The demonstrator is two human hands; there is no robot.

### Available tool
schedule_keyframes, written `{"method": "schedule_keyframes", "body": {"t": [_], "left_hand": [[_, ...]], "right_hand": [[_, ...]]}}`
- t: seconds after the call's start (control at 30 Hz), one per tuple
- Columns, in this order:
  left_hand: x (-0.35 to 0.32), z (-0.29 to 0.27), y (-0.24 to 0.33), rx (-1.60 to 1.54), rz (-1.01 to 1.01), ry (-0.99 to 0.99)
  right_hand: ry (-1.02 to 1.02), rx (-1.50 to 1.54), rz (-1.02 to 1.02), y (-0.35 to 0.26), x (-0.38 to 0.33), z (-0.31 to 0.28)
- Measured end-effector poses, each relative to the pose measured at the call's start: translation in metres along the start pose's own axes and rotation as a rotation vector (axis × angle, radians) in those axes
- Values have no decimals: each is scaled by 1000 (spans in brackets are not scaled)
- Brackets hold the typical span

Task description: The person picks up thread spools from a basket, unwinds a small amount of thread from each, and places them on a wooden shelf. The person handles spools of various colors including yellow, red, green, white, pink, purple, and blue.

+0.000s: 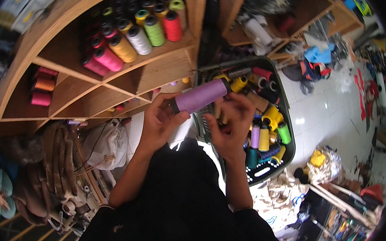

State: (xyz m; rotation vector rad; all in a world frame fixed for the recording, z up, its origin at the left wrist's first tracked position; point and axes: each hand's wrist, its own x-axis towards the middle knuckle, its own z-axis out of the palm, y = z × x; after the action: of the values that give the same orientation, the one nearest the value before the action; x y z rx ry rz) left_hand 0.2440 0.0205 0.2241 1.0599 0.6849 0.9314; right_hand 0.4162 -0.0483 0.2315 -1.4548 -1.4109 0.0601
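A large spool of purple thread lies tilted across my left hand. That hand is closed around the spool's lower left end, thumb along its underside. Just right of the spool's black upper end is my right hand, its fingers bent and thumb apart from them. I make out nothing in it, and its fingers are slightly blurred. Below and beyond this hand stands a dark plastic crate full of thread spools, among them a yellow spool, a small purple spool and a green spool.
To the left rises a wooden shelf holding rows of spools, including a white spool and a red spool. A white plastic bag sits below it. Bundles and scraps lie on the tiled floor to the right.
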Motion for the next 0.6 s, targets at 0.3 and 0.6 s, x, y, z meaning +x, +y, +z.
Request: {"method": "schedule_keyframes", "body": {"t": [0.3, 0.6], "left_hand": [[-41, -57, 34, 5, 114, 235], [-70, -108, 50, -136, 101, 392]], "right_hand": [[-236, 109, -271, -46, 16, 71], [-386, 302, -231, -85, 15, 122]]}}
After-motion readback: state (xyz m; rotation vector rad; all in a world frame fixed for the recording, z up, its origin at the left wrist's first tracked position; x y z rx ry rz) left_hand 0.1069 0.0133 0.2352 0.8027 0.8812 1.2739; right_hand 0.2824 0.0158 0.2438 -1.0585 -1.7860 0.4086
